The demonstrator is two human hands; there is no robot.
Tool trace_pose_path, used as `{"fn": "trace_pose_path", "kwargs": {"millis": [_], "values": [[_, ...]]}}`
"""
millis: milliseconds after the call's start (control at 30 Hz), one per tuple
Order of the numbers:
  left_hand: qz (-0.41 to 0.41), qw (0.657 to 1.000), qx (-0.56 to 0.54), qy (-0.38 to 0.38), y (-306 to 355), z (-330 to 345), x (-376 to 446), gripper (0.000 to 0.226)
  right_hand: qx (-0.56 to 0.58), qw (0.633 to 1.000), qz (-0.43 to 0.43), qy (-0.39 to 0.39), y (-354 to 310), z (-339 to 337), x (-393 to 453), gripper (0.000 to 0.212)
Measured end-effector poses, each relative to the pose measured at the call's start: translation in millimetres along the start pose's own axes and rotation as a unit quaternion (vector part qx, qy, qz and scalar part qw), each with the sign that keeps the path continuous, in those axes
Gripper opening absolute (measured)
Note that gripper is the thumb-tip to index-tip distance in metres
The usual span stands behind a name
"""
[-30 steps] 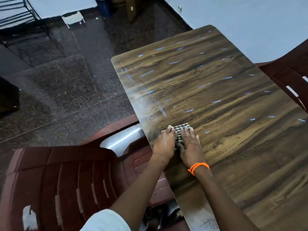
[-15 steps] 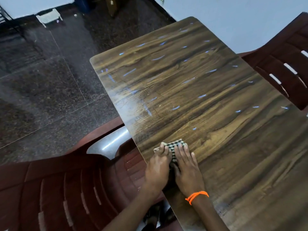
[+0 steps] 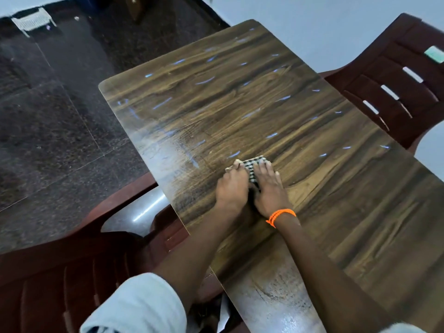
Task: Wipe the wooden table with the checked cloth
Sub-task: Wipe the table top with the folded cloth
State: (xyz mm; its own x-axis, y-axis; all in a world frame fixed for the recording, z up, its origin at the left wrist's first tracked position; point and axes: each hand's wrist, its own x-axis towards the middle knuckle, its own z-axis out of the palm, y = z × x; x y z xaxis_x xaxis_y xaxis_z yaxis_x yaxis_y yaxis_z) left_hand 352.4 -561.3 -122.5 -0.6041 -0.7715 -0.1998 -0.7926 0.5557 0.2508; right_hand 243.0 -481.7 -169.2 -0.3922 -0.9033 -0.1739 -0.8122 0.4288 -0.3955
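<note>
pressing down on the folded checked cloth (image 3: 255,167) w/ both hands side by side, left hand (image 3: 232,186) and right hand (image 3: 270,189) lie flat, fingers straight, on top of it near the left edge of the wooden table (image 3: 300,131), abt mid-length. wiping looks underway but far from done, judging by the pale streaks across the far half. dark red chairs (image 3: 396,92) stand at both sides.

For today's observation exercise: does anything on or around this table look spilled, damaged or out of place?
Nothing stands out. Both hands, left hand and right hand, press the folded checked cloth flat on the wooden table. The bluish streaks look like light reflections, not spills.
</note>
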Motion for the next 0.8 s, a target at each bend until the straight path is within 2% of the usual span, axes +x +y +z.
{"fn": "trace_pose_path", "kwargs": {"millis": [100,233,500,667,800], "values": [[-0.022,1.0,-0.005,-0.006,-5,1,-4,0.027,-0.012,0.999,-0.037,-0.008,-4,4,2,0.062],[-0.012,1.0,-0.015,-0.004,2,14,-36,0.028,-0.013,0.997,-0.08,-0.009,8,7,-35,0.064],[0.07,0.996,-0.026,-0.043,70,40,-59,0.044,-0.017,1.0,-0.02,-0.007,72,-19,-98,0.066],[0.078,0.997,-0.004,-0.006,103,34,-12,0.035,-0.013,1.0,0.024,0.006,99,-43,-60,0.066],[0.055,0.998,0.013,0.022,93,19,36,0.026,-0.002,1.0,0.022,0.007,94,-48,0,0.063]]}}
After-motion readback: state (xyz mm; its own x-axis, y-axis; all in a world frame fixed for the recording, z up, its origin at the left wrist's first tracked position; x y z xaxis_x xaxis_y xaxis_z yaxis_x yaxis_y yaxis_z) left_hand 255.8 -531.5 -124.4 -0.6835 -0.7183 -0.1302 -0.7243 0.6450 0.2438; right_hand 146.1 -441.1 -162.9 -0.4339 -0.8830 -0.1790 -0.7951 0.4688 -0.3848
